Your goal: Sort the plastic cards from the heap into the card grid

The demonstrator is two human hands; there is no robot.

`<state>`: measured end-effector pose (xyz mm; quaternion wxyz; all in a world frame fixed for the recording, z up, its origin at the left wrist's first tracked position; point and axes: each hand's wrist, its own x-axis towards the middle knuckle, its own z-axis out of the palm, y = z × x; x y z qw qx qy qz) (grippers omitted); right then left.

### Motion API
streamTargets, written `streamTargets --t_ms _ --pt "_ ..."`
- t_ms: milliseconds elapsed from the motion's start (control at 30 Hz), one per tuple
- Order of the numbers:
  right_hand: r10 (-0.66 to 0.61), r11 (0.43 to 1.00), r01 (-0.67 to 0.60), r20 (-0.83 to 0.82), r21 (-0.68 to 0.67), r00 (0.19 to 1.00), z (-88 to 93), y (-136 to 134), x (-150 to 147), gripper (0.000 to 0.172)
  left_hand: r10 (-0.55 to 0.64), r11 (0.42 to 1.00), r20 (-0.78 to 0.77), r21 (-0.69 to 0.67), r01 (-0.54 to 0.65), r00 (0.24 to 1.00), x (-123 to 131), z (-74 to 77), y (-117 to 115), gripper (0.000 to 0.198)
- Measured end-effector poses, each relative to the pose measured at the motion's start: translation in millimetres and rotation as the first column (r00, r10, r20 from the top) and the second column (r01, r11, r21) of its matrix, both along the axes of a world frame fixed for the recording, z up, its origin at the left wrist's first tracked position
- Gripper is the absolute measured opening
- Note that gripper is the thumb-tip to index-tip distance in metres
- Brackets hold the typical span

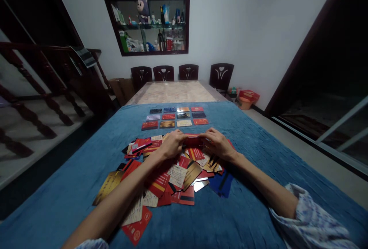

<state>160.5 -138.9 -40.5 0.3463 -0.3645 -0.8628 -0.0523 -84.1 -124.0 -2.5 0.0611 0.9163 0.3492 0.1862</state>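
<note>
A small stack of red cards (193, 140) is held level between my two hands. My left hand (173, 144) pinches its left end, and my right hand (219, 144) grips the right end. Below and around them spreads a loose heap of plastic cards, mostly red, overlapping at all angles. A gold card (108, 185) lies at the heap's left side, and a blue card (225, 183) at its right. Beyond my hands, several cards sit in neat rows, among them a red card (150, 125) and a cream card (184, 123). My fingers hide part of the stack.
A blue cloth (258, 203) covers the near part of the long table; its stone top (178, 90) shows at the far end. Dark chairs (221, 76) stand behind it. On the wall is a recessed shelf (143, 27) with a plush toy and bottles. A railing (34, 88) runs at left.
</note>
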Motion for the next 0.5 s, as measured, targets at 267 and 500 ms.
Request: streamTargets --t_ms 267,500 --pt "-0.016 1.000 0.016 -0.012 -0.006 1.000 -1.0 -0.6 -0.7 0.026 0.043 0.999 0.014 0.011 -0.043 0.999 -1.3 -6.0 1.4 0.032" --pt "-0.063 0.998 0.065 0.054 -0.019 0.997 -3.3 0.7 -2.0 0.030 0.060 0.998 0.000 0.007 -0.060 0.998 -1.7 -10.2 2.3 0.046"
